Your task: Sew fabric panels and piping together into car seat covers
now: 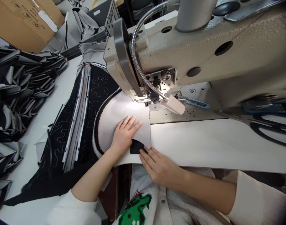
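Note:
A light grey fabric panel (pixel 110 115) with a curved, black-trimmed left edge lies on the sewing machine's bed, its upper right part near the presser foot (pixel 147 103). My left hand (pixel 124 134) lies flat on the panel with its fingers spread. At the panel's lower right corner, my right hand (pixel 159 164) has its fingers together over the edge, pinching the cloth; its thumb is hidden. Between my hands shows a black piece of material (pixel 137 147), partly covered by the grey cloth. The needle itself is hard to make out under the lamp's glare.
The sewing machine (pixel 185 50) spans the upper right, with a small lamp (pixel 173 104) in front. Scissors (pixel 257 120) and blue-handled snips (pixel 196 102) lie at right. Black stitched fabric with a zipper strip (pixel 78 112), stacked pieces (pixel 23 84), a carton (pixel 23 25) and a crate (pixel 107 18) are at left.

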Tool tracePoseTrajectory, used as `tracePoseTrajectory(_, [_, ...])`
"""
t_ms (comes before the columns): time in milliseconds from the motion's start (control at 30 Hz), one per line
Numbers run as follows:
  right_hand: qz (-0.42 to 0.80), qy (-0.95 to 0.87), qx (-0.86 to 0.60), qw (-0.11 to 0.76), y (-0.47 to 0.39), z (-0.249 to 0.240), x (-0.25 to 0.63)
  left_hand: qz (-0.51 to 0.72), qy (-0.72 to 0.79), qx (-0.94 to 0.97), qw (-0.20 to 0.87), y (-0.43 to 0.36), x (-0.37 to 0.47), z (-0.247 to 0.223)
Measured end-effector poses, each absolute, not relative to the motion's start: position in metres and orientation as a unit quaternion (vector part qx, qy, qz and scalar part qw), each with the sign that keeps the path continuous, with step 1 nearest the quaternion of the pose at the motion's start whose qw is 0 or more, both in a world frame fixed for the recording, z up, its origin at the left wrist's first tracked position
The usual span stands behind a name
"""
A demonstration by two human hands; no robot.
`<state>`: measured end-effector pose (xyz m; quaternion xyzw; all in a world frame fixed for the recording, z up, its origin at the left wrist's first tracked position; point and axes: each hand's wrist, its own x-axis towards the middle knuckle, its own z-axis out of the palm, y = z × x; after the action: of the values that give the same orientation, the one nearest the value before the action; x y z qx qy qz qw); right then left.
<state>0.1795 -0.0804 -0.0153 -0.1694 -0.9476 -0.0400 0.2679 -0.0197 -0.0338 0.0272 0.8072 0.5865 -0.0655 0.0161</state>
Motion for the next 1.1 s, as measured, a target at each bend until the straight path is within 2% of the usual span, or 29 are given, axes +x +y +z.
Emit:
tracePoseTrajectory(367, [-0.030, -0.952, -0.217, 0.215, -0.051, -0.012, 0.174, -0.065, 0.579, 0.813, -0.017, 0.010, -0.025, 0.026])
tracePoseTrajectory(533, [-0.021, -0.948, -0.226, 0.222, -0.044, -0.009, 0.174, -0.044, 0.574, 0.817, -0.027, 0.020, -0.028, 0.024])
tracePoseTrajectory(600, [-0.017, -0.944, -0.231, 0.235, -0.044, -0.011, 0.174, -0.023, 0.547, 0.836, -0.028, 0.018, -0.033, 0.021])
tracePoseTrajectory(800, [-0.040, -0.936, -0.224, 0.270, -0.044, -0.016, 0.173, 0.098, 0.330, 0.937, -0.055, 0.009, -0.044, 0.008])
tracePoseTrajectory(900, [-0.031, -0.937, -0.230, 0.262, -0.042, -0.015, 0.172, 0.165, 0.307, 0.931, -0.107, 0.015, -0.044, 0.005])
tracePoseTrajectory(1100, [0.033, -0.933, -0.274, 0.232, -0.032, -0.012, 0.170, 0.183, 0.310, 0.921, -0.145, 0.042, -0.044, 0.004])
